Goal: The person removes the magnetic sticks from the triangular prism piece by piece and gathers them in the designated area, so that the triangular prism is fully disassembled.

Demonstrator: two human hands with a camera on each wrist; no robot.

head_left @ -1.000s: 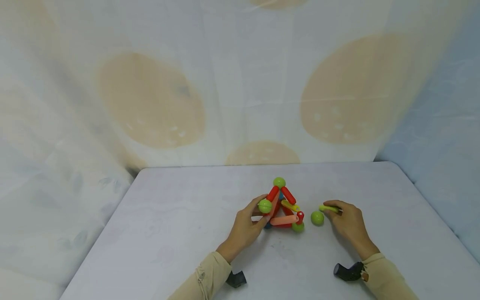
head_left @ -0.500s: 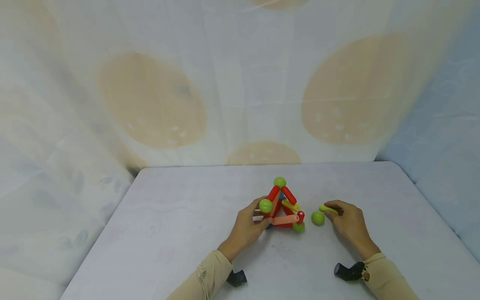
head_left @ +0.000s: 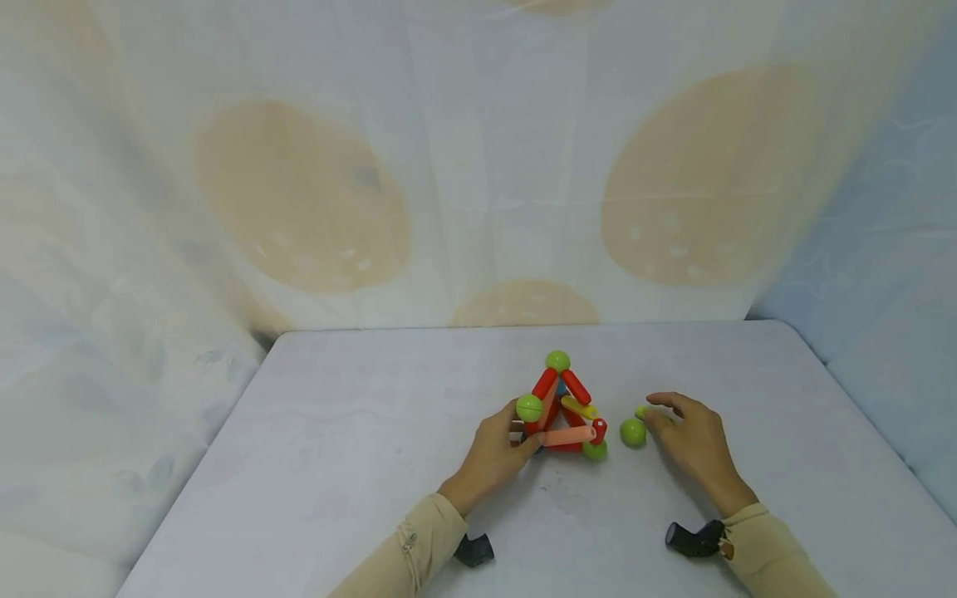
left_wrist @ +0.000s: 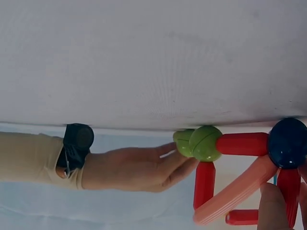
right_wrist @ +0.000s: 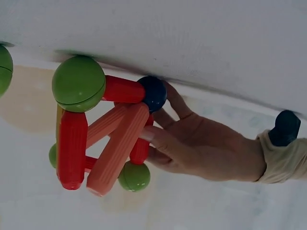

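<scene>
A pyramid of red and salmon rods with green balls (head_left: 562, 405) stands mid-table. My left hand (head_left: 523, 432) grips its near-left corner below a green ball (head_left: 528, 408). In the right wrist view, the left hand's thumb (right_wrist: 148, 135) presses a salmon rod (right_wrist: 117, 148) and a finger lies by the dark blue ball (right_wrist: 152, 93). My right hand (head_left: 654, 413) rests to the right and pinches a yellow-green rod (head_left: 641, 411); only the rod's tip shows. A loose green ball (head_left: 632, 432) lies between that hand and the pyramid. In the left wrist view, the right hand (left_wrist: 134, 167) lies behind the corner ball (left_wrist: 206, 143).
The white table (head_left: 336, 432) is backed and flanked by a pale cloth printed with beige circles (head_left: 299, 199). Its left edge runs diagonally at the left and its far edge meets the cloth. Black wrist mounts (head_left: 471, 550) (head_left: 691, 540) sit on both sleeves.
The right hand's fingers have lifted and curled over the yellow-green rod, so less of it shows. The left hand and the pyramid have barely moved.
</scene>
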